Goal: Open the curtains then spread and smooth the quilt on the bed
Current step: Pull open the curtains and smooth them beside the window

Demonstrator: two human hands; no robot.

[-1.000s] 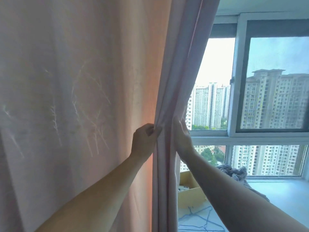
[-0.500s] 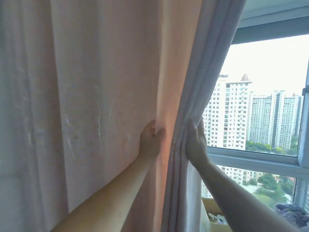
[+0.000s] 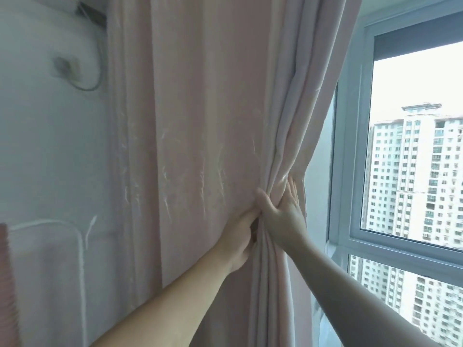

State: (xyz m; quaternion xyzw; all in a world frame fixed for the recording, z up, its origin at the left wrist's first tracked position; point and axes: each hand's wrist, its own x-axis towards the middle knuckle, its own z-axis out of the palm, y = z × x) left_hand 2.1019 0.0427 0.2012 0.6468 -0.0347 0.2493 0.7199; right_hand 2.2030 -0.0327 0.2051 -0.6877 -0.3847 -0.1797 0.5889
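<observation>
A pale pink curtain with faint white embroidery hangs bunched in vertical folds against the left side of the window. My left hand grips a fold of its gathered edge, fingers hidden in the cloth. My right hand sits just right of it, thumb hooked over the bunched folds and straight fingers pressed flat along the edge. The two hands touch. Neither the bed nor the quilt is in view.
A white wall with a socket and a looped cable lies left of the curtain. The white window frame stands to the right, with tall apartment blocks outside.
The curtain has been pushed further left and now bunches near the wall, which has come into view. Both hands moved with it and drew together. More window glass is uncovered.
</observation>
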